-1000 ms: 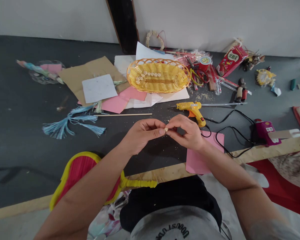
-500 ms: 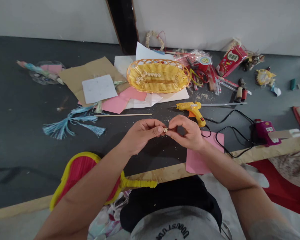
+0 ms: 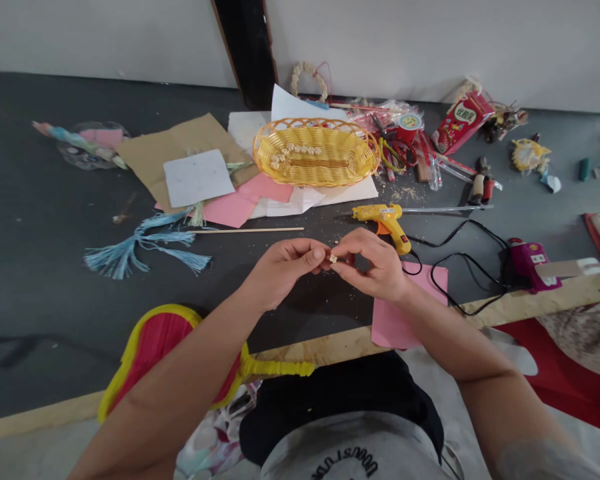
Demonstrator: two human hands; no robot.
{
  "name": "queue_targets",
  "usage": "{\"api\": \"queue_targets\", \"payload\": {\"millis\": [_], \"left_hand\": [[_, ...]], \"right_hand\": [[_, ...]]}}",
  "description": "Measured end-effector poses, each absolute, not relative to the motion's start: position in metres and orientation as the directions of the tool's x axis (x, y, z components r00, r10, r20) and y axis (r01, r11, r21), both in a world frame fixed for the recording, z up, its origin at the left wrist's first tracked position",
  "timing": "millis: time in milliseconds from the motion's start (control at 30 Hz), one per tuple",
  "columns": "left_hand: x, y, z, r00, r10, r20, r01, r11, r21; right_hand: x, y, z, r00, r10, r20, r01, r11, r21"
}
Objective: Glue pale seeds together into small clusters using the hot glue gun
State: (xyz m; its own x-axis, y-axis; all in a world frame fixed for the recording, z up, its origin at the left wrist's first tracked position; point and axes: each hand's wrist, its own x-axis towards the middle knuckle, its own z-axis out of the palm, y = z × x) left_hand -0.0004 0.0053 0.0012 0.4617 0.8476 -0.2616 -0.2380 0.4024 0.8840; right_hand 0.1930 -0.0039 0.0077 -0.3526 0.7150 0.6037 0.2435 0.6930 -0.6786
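Note:
Between my two hands, above the dark table, is a tiny cream flower-shaped cluster (image 3: 333, 259). My right hand (image 3: 375, 263) pinches it from the right with thumb and forefinger. From the left my left hand (image 3: 290, 267) is closed on its edge, thumb over bent fingers; its fingertips hide part of that side. Behind my hands lies a yellow hot glue gun (image 3: 393, 223) with a clear glue stick in its back. Similar small cream pieces (image 3: 303, 149) rest in a yellow woven basket (image 3: 350, 175) farther back.
Left of my hands are a thin wooden stick (image 3: 260, 230) and a blue tassel (image 3: 125, 253). A red and yellow padded shape (image 3: 153, 333) overlaps the front edge under my left forearm. Pink paper (image 3: 393, 323) lies under my right forearm. A black cord (image 3: 473, 257) loops toward a purple box (image 3: 535, 263).
The cream cluster has shifted slightly right and turned between my fingertips. My left thumb has drawn back a little from it. Everything else stays in place.

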Motion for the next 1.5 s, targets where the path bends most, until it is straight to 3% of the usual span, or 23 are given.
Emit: {"api": "queue_targets", "payload": {"millis": [267,833,1267,1500], "left_hand": [[0.002,0.006,0.002,0.431,0.853,-0.293,-0.265,0.43,0.863],[0.0,0.004,0.007,0.473,0.841,-0.261,-0.245,0.41,0.879],[0.0,0.005,0.012,0.453,0.855,-0.253,-0.344,0.43,0.835],[-0.001,0.003,0.01,0.465,0.865,-0.19,-0.246,0.332,0.911]], "right_hand": [[0.194,-0.004,0.009,-0.228,0.752,0.619,0.259,0.66,-0.706],[0.194,-0.004,0.006,-0.325,0.748,0.58,0.229,0.657,-0.719],[0.194,-0.003,0.0,-0.054,0.866,0.497,0.05,0.499,-0.865],[0.193,-0.006,-0.002,-0.158,0.871,0.466,0.02,0.474,-0.88]]}}
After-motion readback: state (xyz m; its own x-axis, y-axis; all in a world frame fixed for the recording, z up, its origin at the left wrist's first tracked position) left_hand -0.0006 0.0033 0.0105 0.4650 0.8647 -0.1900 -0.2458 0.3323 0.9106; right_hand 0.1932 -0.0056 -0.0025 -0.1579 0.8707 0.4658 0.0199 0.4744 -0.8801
